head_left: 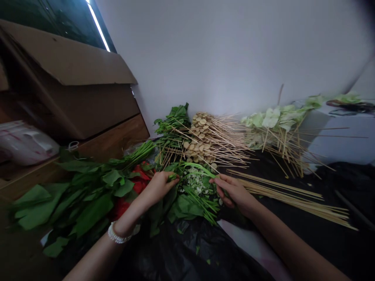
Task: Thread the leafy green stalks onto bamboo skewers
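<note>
Two hands, one cardboard box [73,78], one pearl bracelet [117,235], three heaps of filled skewers, one bundle of bare skewers [293,199]; leaves uncountable.

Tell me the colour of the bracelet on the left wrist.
White beads on the bracelet, best seen in the head view.

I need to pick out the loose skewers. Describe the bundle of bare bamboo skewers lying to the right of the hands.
The bare bamboo skewers are thin, pale, wood-coloured sticks lying flat on the black sheet, roughly parallel and fanning out slightly toward the right. Nothing is threaded on them. Their near ends reach toward the right hand; whether they touch it cannot be told.
</note>
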{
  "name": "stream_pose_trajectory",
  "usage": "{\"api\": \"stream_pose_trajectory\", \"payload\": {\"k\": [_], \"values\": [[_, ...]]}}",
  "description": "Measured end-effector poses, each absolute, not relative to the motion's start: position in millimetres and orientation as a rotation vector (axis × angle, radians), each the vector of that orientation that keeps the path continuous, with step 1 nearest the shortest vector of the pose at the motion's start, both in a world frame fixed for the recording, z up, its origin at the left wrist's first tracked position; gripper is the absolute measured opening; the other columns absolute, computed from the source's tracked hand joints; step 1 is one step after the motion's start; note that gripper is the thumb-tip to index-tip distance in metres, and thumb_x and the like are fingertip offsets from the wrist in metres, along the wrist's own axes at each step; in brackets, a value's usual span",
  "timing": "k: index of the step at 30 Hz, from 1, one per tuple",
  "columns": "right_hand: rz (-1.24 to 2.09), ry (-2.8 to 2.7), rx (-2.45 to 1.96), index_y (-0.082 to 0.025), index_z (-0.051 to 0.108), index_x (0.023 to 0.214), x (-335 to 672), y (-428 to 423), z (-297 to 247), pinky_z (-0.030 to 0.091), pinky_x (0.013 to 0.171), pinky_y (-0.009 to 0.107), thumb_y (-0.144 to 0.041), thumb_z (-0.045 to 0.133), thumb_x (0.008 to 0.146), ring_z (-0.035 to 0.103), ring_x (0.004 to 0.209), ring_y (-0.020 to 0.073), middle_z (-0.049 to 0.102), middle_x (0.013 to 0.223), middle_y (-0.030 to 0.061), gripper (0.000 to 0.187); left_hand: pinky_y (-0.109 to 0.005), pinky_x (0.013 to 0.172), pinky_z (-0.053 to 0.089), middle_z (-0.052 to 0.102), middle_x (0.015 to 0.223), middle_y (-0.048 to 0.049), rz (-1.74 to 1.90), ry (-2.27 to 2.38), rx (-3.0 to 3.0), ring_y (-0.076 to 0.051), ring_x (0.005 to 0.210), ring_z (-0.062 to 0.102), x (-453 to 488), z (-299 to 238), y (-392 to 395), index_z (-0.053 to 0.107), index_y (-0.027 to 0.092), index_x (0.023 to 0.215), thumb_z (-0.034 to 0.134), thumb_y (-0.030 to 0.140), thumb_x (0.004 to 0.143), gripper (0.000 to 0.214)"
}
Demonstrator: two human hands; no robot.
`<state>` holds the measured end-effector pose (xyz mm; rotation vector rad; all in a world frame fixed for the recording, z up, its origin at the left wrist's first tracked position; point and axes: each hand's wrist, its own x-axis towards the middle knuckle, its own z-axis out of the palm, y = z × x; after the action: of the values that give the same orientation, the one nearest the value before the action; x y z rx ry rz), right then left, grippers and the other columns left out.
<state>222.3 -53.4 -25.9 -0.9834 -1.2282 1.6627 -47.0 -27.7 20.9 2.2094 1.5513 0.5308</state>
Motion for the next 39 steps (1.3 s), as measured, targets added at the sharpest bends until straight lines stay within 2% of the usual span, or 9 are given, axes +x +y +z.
{"api": "stream_pose_trajectory", "payload": {"k": [3,6,11,15,24,27,30,35,39], "values": [[1.672,-1.230,-0.971,-0.018,0.058,0.099,222,-55,-23,0.020,0.029,0.017,-0.053,0.062,0.084,0.030,0.029,0.0030,0.049,0.052,-0.0101,0.039,-0.036,0.091,0.048,0.076,0.108,-0.0076,0.552,1.549,2.179,-0.028,0.103,0.068,-44,6,-21,0.075,0.020,0.104,0.055,0.037,0.085,0.032],[1.678,-1.227,-0.972,-0.018,0.058,0.100,223,-55,-22,0.020,0.030,0.017,-0.053,0.062,0.084,0.031,0.029,0.0030,0.049,0.052,-0.0103,0.039,-0.035,0.088,0.050,0.077,0.102,-0.0067,0.531,1.461,2.152,-0.026,0.098,0.069,-44,1,-16,0.074,0.018,0.104,0.054,0.040,0.086,0.034],[1.661,-1.241,-0.988,-0.018,0.058,0.096,223,-53,-24,0.019,0.030,0.017,-0.054,0.061,0.085,0.030,0.029,0.0028,0.050,0.052,-0.0096,0.038,-0.029,0.080,0.049,0.075,0.092,-0.0065,0.494,1.493,2.261,-0.021,0.086,0.068,-50,5,-18,0.073,0.018,0.091,0.048,0.035,0.089,0.030],[1.671,-1.268,-1.021,-0.019,0.058,0.094,218,-55,-25,0.018,0.029,0.017,-0.056,0.060,0.083,0.029,0.028,0.0030,0.049,0.050,-0.0099,0.038,-0.028,0.072,0.045,0.069,0.078,-0.0061,0.456,1.719,2.459,-0.020,0.076,0.063,-49,11,-24,0.064,0.019,0.070,0.047,0.025,0.083,0.023],[1.800,-1.253,-0.918,-0.019,0.058,0.097,208,-67,-18,0.014,0.029,0.017,-0.051,0.058,0.087,0.028,0.027,0.0028,0.048,0.050,-0.0102,0.034,-0.023,0.048,0.033,0.042,0.048,0.0039,1.188,1.697,1.637,-0.013,0.049,0.040,-56,18,-6,0.048,0.020,0.054,0.048,0.036,0.068,0.022],[1.814,-1.165,-0.866,-0.019,0.058,0.096,214,-62,-20,0.015,0.028,0.016,-0.049,0.058,0.088,0.025,0.027,0.0025,0.047,0.049,-0.0108,0.031,-0.023,0.046,0.032,0.038,0.048,0.0053,1.359,1.747,1.519,-0.012,0.046,0.037,-68,34,1,0.045,0.022,0.058,0.042,0.035,0.069,0.018],[1.818,-1.106,-0.853,-0.019,0.058,0.097,219,-57,-24,0.017,0.028,0.015,-0.048,0.059,0.087,0.026,0.027,0.0027,0.048,0.049,-0.0106,0.031,-0.022,0.048,0.035,0.044,0.052,0.0052,1.444,1.681,1.495,-0.012,0.048,0.043,-71,48,-4,0.049,0.021,0.068,0.043,0.035,0.073,0.015],[1.811,-1.119,-0.905,-0.017,0.055,0.100,215,-58,-29,0.023,0.029,0.017,-0.050,0.055,0.088,0.039,0.027,0.0066,0.056,0.050,-0.0069,0.035,-0.022,0.054,0.039,0.052,0.057,0.0045,1.234,1.557,1.883,-0.012,0.054,0.048,-40,53,-30,0.061,0.019,0.082,0.053,0.038,0.084,0.021],[1.811,-1.164,-0.930,-0.017,0.054,0.102,212,-59,-28,0.025,0.031,0.017,-0.053,0.051,0.088,0.045,0.028,0.0090,0.059,0.047,-0.0053,0.038,-0.026,0.070,0.046,0.067,0.078,-0.0018,1.114,1.471,2.290,-0.015,0.071,0.061,-14,46,-42,0.070,0.018,0.091,0.063,0.033,0.085,0.018]]}}
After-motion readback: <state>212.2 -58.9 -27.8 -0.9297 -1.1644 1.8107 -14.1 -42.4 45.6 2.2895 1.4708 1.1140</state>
